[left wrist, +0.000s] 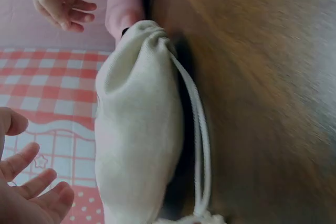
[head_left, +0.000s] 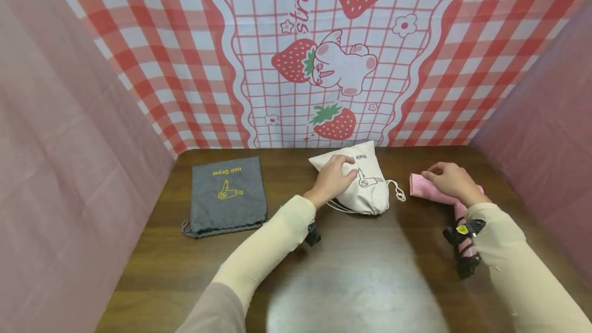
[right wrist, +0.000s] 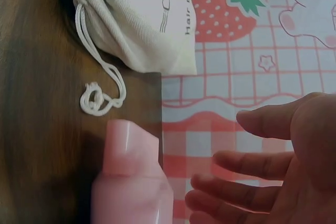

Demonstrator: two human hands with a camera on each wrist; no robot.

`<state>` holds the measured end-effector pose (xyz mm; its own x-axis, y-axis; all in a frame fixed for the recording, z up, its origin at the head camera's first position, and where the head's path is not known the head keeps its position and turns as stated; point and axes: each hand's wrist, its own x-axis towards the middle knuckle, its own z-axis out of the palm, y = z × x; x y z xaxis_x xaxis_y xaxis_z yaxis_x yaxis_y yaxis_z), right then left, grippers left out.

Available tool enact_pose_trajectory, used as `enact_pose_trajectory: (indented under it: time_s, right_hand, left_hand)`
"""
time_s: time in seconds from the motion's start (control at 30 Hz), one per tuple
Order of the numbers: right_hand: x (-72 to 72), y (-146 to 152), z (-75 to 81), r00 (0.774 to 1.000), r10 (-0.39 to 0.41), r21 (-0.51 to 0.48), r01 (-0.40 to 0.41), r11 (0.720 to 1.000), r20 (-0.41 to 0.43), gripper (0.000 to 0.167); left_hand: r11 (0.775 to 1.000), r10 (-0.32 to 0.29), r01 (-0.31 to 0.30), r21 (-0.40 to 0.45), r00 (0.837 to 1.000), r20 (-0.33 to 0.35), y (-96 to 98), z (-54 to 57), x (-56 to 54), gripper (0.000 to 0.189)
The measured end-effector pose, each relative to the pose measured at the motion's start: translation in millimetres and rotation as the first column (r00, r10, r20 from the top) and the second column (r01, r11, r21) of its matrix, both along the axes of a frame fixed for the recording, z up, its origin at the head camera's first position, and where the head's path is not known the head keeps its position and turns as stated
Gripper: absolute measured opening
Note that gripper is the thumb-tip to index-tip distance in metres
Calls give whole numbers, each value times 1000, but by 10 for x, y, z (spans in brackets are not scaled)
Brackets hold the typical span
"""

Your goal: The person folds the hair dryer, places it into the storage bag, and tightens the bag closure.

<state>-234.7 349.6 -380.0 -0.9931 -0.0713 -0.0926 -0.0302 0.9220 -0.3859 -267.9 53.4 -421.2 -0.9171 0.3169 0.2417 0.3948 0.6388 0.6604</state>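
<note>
A bulging white drawstring bag lies at the back middle of the table, its gathered mouth toward the person and its knotted cord trailing right. Over it hangs the left hand, fingers relaxed and spread, gripping nothing; the left wrist view shows a gap between them and the fabric. Right of the bag, a pink hair dryer lies on the wood. Above this is the right hand, its fingers loosely bent, holding nothing and apart from the dryer. Well to the left, a flat grey bag lies printed side up. Behind stands a strawberry-patterned cloth, between pink side curtains
</note>
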Motion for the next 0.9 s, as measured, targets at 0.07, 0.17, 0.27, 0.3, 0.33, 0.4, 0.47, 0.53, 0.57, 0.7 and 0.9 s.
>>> enact_pose_trajectory:
  time_s: [0.07,0.17,0.27,0.3,0.33,0.4,0.47,0.53,0.57,0.7,0.9]
  right_hand:
    - [43,50,12,1000,-13,13,12,1000,21,53]
    - [107,108,13,999,-29,26,28,999,43,54]
    - [163,147,5,998,-44,34,43,998,39,57]
    - [179,155,2,998,-50,35,48,998,35,57]
    - [192,162,-2,998,-53,38,52,998,29,58]
    - [218,170,-9,998,-62,45,61,997,25,59]
    - [251,191,-13,997,-73,47,72,996,31,62]
    - [289,210,-20,996,-84,49,83,995,31,64]
    - [313,221,-23,995,-92,45,91,995,38,66]
    - [422,285,-32,988,-136,50,133,990,67,72]
    - [529,429,-35,973,-213,99,205,974,83,82]
  left_hand:
    - [1000,-18,18,-7,1000,-11,57,16,-6,31]
    - [999,-49,49,-18,999,-8,135,31,-2,33]
    - [996,-76,77,-40,997,11,205,41,9,36]
    - [996,-82,83,-43,996,14,225,43,13,37]
    - [995,-86,87,-43,996,17,245,46,16,37]
    - [994,-96,97,-42,995,19,281,51,23,39]
    - [994,-104,105,-41,994,15,334,50,27,40]
    - [993,-112,113,-38,994,9,385,43,34,42]
    - [992,-119,119,-39,993,7,409,38,41,43]
    - [988,-144,144,-49,990,-8,505,17,78,46]
    - [984,-161,158,-86,987,-19,664,33,115,50]
